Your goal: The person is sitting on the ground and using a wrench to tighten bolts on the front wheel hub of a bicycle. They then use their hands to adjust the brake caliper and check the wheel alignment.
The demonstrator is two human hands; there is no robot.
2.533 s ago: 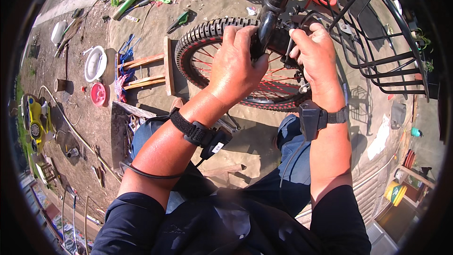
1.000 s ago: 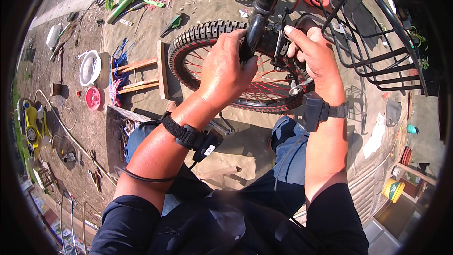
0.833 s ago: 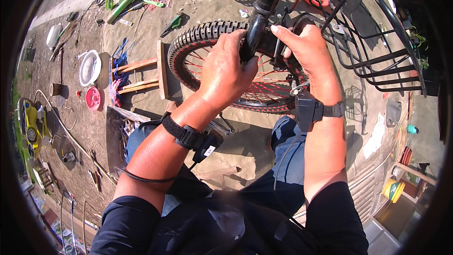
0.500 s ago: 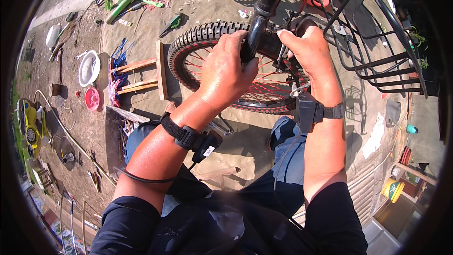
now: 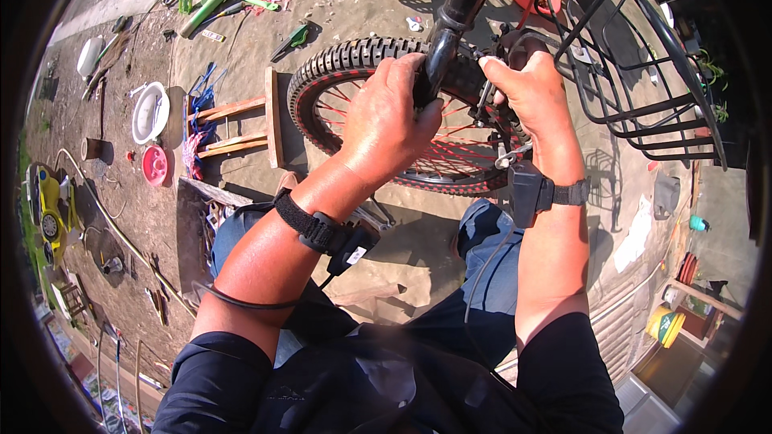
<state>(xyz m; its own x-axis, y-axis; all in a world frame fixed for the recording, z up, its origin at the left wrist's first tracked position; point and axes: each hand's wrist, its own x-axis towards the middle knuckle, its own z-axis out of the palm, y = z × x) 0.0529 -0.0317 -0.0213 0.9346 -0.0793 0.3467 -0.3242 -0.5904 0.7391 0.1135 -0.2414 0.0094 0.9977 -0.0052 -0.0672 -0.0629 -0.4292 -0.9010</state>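
Having shifted slightly rightward, the right hand (image 5: 537, 90) bends its fingers at a dark metal linkage (image 5: 486, 96), their hold hidden; the left hand (image 5: 390, 108) clasps a red-lettered, glossy black tube (image 5: 441, 58) beside the red-spoked, black-tyred wheel (image 5: 342, 55).

Bright, harsh sunlight; hard dark shadows; fisheye-curved edges, black corners.

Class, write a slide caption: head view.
Left hand on a glossy black tubular bicycle fork, right hand at slim dark metal parts by the red-spoked black-tyred wheel.
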